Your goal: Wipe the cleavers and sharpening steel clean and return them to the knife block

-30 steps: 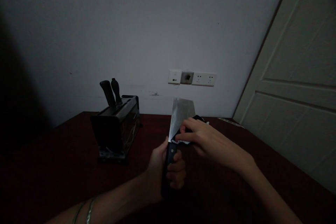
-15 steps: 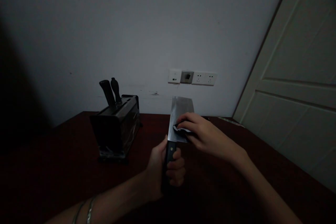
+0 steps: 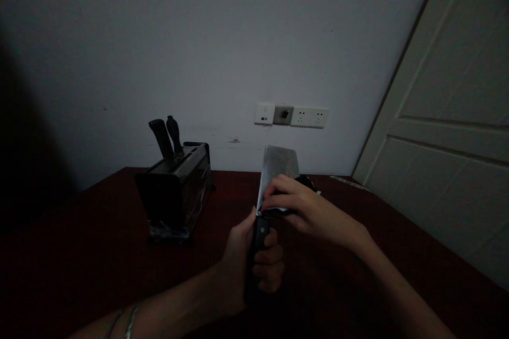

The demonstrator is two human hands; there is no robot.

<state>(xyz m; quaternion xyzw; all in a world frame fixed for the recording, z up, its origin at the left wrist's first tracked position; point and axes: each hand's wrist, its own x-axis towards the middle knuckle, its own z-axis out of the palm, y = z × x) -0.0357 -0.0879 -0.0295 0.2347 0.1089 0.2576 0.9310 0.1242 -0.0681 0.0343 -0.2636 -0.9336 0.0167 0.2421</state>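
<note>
A cleaver (image 3: 280, 160) with a wide steel blade and a black riveted handle stands nearly upright in front of me. My left hand (image 3: 246, 257) is wrapped round its handle, the thumb at the base of the blade. Against the blade's lower part, just above the handle, my right hand (image 3: 304, 204) presses a dark, shiny-edged cloth (image 3: 282, 212) with bent fingers. Most of the cloth is hidden under the hand. Behind the right hand shows a dark item with a whitish bit (image 3: 308, 183); what it is I cannot make out.
A dark knife block (image 3: 178, 190) with two black-handled tools (image 3: 161, 137) stands on the left of the red-brown table (image 3: 99, 212). Wall sockets (image 3: 300, 116) sit above the table's back edge. A pale panelled door (image 3: 445, 132) is at the right.
My right hand has slid the cloth down the blade toward the handle. The cleaver has shifted slightly to the right in my left hand.
</note>
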